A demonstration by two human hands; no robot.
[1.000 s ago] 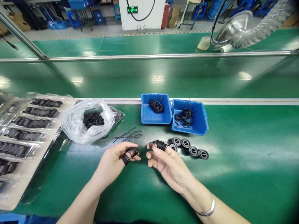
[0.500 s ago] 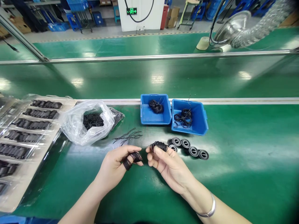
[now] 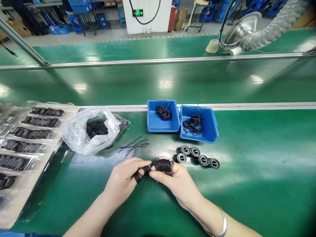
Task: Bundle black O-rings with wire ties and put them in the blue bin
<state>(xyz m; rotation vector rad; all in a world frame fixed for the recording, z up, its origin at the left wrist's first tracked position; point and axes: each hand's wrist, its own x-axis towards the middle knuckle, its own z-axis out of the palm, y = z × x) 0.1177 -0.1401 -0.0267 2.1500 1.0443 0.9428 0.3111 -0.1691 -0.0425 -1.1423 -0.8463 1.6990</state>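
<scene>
Your left hand (image 3: 120, 181) is closed in a tight pinch on a small bunch of thin black rubber rings (image 3: 139, 173), and your right hand (image 3: 176, 184) pinches a thicker bunch of rings (image 3: 163, 165). The two hands almost touch above the green bench (image 3: 256, 194), and a silver bangle (image 3: 223, 227) circles your right wrist. Keep each bunch squared and gently pinched so that loops don't snag or spring free.

At 1 o'clock lie round black grommets (image 3: 195, 151); at 12, loose black wire strands (image 3: 134, 146), then a blue bin (image 3: 151, 118) and a second blue bin (image 3: 209, 128), both holding black coils. At 11 sits a clear plastic bag (image 3: 76, 138) of rings; at 10, a plastic tray (image 3: 27, 138) of black parts. Far off, a green exit sign (image 3: 137, 13) shows an arrow; no brand or label can be read.
</scene>
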